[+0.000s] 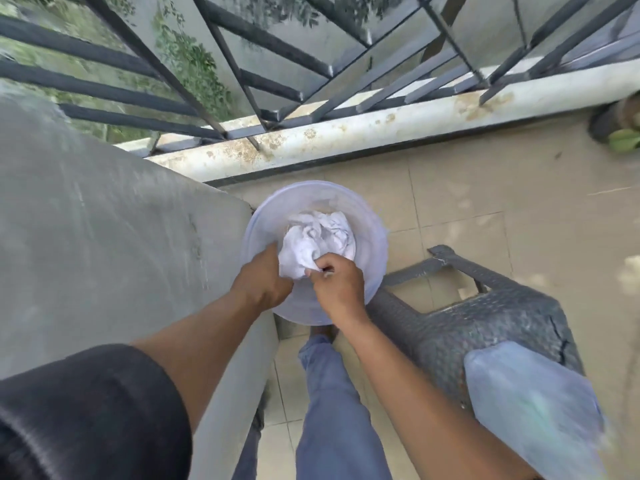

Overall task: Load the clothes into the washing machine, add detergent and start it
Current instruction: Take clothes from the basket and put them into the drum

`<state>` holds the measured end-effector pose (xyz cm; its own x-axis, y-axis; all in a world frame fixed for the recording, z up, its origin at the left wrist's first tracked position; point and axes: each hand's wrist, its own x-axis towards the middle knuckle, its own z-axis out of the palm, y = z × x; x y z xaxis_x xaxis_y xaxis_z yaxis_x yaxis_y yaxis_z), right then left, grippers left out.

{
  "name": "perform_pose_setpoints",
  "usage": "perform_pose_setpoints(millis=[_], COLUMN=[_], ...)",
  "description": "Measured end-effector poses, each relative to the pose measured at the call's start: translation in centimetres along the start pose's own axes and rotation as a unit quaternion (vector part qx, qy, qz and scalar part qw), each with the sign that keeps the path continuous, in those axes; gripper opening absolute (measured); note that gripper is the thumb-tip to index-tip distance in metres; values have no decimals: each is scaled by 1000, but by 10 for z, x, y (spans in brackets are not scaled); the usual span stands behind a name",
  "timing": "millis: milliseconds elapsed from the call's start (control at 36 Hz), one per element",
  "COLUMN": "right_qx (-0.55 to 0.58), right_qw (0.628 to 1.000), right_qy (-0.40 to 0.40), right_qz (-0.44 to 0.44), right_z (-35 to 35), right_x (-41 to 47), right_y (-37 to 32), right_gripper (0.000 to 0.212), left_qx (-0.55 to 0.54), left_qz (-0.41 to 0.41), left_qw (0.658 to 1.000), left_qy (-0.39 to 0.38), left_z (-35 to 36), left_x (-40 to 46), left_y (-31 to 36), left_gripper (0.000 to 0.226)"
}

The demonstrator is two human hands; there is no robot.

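Observation:
A translucent white bucket (346,199) stands on the tiled floor in front of me. A crumpled white cloth (322,242) lies inside it. My left hand (265,278) reaches into the bucket and grips the cloth's left edge. My right hand (337,282) pinches the cloth's near edge with closed fingers. To my left a grey cover (104,230) drapes over a large boxy shape, likely the washing machine. No detergent is in view that I can identify.
A dark woven plastic stool (485,317) stands right of the bucket, with a pale plastic bag (533,407) on it. A white ledge (381,126) with dark metal railing (242,81) runs behind. A plant pot (616,126) sits far right. My legs in blue trousers (332,410) are below.

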<state>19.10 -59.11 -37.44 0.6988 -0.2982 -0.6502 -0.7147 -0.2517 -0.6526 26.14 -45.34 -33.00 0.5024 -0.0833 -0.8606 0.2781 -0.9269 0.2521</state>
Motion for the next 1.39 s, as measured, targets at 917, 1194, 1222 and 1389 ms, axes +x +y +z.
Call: perform_pose_setpoints(millis=[917,1194,1222,1389], right_qx=[303,282,273,138], right_qw=[848,842,845,889], right_qy=[-89,-75,-60,70], right_qz=[-425,-455,-457,-431], right_z=[-202,-210,-211,-211], right_x=[-380,-416,-417,-411], right_y=[-347,-360,-359,-341], right_gripper=[37,38,39,38], left_qx=[-270,-310,-322,-349], left_qz=[342,421,429,477], left_qw=[899,853,844,799], left_qy=[-48,-6,10,113], left_z=[-186,-202,-207,-233], left_x=[-375,-419,-424,-462], left_y=[39,36,34,32], left_gripper=[46,15,13,11])
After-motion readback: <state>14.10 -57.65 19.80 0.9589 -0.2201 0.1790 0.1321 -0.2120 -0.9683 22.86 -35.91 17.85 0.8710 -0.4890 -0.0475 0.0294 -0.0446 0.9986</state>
